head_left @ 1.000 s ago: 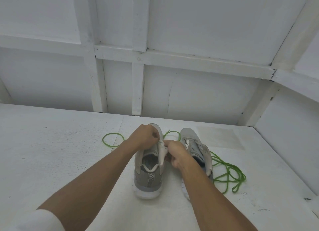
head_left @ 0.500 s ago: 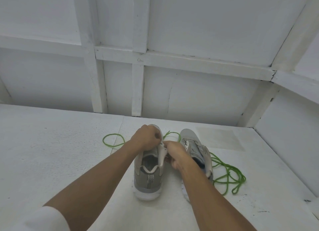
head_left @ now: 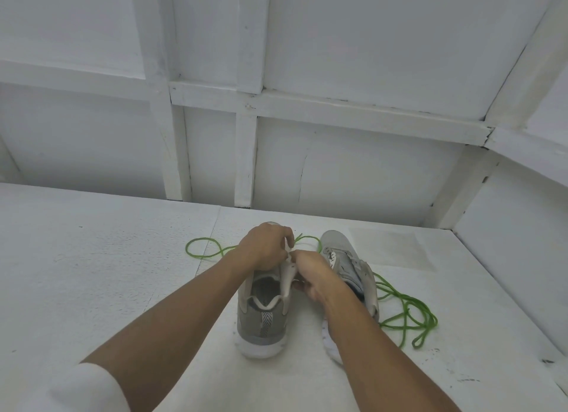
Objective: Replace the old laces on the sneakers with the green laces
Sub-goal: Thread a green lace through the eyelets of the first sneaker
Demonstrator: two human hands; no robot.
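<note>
Two sneakers on table (head_left: pixel 107 273). Left sneaker (head_left: pixel 261 322) upright, heel near; left hand (head_left: pixel 264 248) and right hand (head_left: pixel 310 273) grip its upper, fingers curled tight. Right sneaker (head_left: pixel 347 261) tipped sideways. Green laces (head_left: pixel 408 311) loose, far left and right.

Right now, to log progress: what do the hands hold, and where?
The left sneaker: right hand pinches its eyelet flap, left hand grips its front.

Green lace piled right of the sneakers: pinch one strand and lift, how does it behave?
Probably floppy: the green lace lies in loose, crossing loops, so it should drape rather than hold shape. Likely very light, being a thin cord. Since loops overlap and one strand runs close beside the right sneaker, lifting may drag the tangle or snag.
</note>
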